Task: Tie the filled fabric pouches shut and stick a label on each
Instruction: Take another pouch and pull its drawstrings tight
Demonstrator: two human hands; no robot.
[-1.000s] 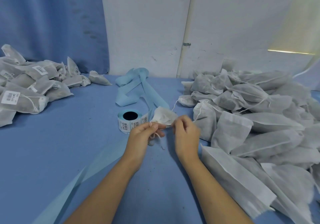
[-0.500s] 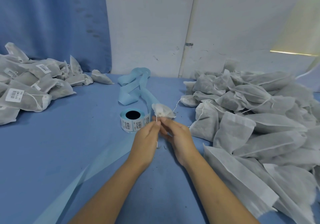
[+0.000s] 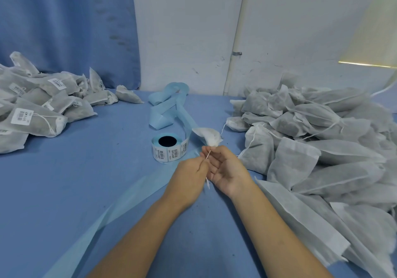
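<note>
Left hand (image 3: pixel 189 179) pinches the string (image 3: pixel 208 155); right hand (image 3: pixel 227 170) grips the pouch (image 3: pixel 207 135) at its fingertips, near the label roll (image 3: pixel 168 149).

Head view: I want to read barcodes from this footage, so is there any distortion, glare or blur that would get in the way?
Head view: wide-angle distortion slants the wall pipe; a bright light strip glares at upper right, off the work; light on the table is soft with faint shadows; the label roll shows barcodes as bars, its print too small to read.
</note>
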